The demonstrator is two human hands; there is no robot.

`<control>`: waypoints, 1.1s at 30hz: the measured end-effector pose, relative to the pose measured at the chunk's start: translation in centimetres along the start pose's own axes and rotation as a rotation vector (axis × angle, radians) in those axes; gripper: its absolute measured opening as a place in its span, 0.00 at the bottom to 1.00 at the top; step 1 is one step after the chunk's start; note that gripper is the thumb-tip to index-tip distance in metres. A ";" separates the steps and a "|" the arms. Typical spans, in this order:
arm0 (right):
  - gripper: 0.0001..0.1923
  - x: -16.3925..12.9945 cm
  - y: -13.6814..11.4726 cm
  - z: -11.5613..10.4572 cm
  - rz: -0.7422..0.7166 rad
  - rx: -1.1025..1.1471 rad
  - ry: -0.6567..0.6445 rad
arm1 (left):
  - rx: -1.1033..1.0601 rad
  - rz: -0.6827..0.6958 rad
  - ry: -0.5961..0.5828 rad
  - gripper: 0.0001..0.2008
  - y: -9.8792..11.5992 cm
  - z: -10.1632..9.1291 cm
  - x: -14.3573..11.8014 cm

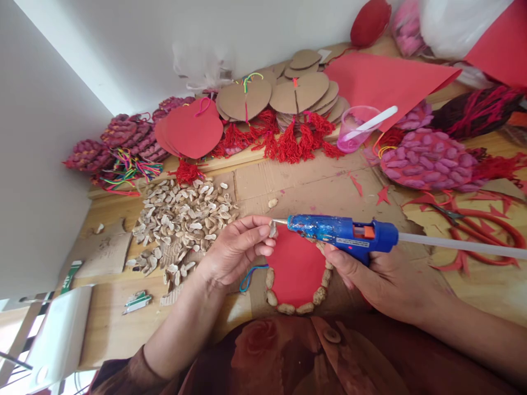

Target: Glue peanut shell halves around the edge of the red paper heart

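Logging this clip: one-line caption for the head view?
Left hand holds peanut shell at blue glue gun nozzle, right hand gripping it.

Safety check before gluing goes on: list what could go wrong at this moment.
1. The glue gun nozzle touches the peanut shell pinched in the left hand; hot glue could burn those fingertips.
2. The right hand holds the gun over the red heart; drips might mar its face.
3. The long glue stick passes over the scissors and may snag.
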State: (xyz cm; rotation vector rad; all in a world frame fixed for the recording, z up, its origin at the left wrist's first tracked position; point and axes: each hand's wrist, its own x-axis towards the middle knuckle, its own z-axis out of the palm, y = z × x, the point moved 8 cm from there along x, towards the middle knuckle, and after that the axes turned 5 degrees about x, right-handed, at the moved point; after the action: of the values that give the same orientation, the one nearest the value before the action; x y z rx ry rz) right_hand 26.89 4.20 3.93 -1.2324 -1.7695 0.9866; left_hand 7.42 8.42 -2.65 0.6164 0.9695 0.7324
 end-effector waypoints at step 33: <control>0.18 0.0 0.6 0.3 0.111 0.021 -0.036 | 0.030 0.039 -0.019 0.15 0.5 -0.3 0.0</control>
State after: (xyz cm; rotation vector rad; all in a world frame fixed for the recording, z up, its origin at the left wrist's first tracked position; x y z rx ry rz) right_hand 26.83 4.30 3.22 -1.3186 -1.7291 1.0939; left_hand 7.03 8.78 -2.37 0.6686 0.9546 0.7468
